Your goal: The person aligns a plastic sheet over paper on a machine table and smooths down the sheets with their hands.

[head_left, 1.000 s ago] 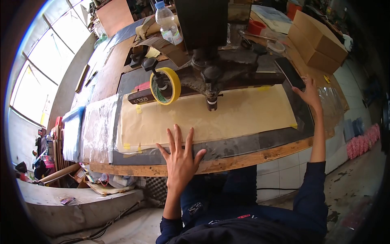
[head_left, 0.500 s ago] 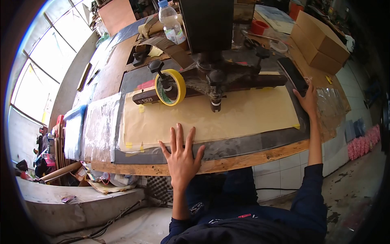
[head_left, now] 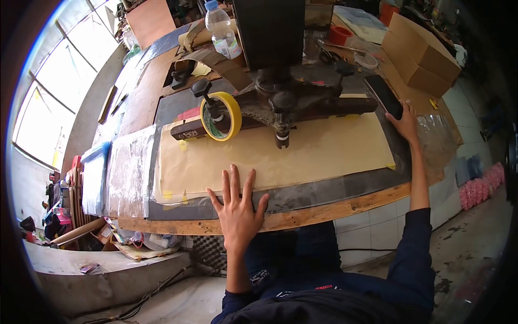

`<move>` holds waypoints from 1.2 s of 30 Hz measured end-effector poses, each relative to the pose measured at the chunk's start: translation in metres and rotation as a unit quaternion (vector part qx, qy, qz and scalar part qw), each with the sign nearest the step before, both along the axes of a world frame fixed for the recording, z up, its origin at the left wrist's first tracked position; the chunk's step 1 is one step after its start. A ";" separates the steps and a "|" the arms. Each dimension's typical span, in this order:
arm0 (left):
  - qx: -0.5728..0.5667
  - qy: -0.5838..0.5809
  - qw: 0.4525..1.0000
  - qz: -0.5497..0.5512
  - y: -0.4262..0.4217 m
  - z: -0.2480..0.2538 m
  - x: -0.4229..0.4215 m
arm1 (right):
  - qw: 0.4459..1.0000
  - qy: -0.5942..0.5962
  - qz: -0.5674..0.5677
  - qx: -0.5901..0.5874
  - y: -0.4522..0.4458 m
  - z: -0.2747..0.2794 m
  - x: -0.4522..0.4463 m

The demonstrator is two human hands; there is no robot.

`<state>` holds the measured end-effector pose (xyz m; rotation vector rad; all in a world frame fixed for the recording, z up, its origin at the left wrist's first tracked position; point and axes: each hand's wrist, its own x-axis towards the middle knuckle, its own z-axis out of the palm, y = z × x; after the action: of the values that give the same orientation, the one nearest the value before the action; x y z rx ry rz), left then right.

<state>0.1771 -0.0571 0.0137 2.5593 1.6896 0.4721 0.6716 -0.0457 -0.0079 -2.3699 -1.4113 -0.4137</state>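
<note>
My left hand (head_left: 237,213) lies palm down with its fingers spread. Its fingertips rest on the near edge of a tan paper sheet (head_left: 307,154), which lies on a dark mat (head_left: 334,183). At the sheet's right, my right hand (head_left: 404,121) grips the near end of a black smartphone (head_left: 384,96), thumb on one side and fingers on the other. Across the sheet's far part runs a dark metal bar (head_left: 324,109) beneath a black machine head (head_left: 270,40). A yellow tape roll (head_left: 235,117) hangs on the machine's left knob.
Clear plastic sheets (head_left: 129,173) lie on the left of the table. Behind the machine stand a plastic bottle (head_left: 220,29) and a red cup (head_left: 340,36). A cardboard box (head_left: 423,51) sits at the back right. The table's wooden edge (head_left: 324,210) faces me.
My right hand has closed further around the smartphone, whose glossy face now tilts more into view. My left hand stays on the sheet's edge. The whole view has shifted slightly.
</note>
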 end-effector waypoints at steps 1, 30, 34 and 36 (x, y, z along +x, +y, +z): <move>0.001 0.000 1.000 0.001 0.000 0.000 0.000 | 0.999 0.008 -0.007 -0.040 0.005 0.000 0.007; 0.019 0.011 0.999 0.024 -0.004 0.000 0.004 | 0.800 0.318 0.096 0.499 -0.163 0.055 -0.097; 0.110 0.049 0.993 -0.002 -0.019 0.015 0.018 | 0.774 0.135 0.043 0.618 -0.189 0.070 -0.190; 0.022 -0.112 0.968 -0.222 -0.034 0.028 0.032 | 0.776 0.032 0.009 0.630 -0.219 0.057 -0.201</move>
<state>0.2093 -0.0911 0.0418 2.6767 1.0025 0.7323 0.4702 -0.2649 0.0495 -1.2088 -0.6654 -0.8950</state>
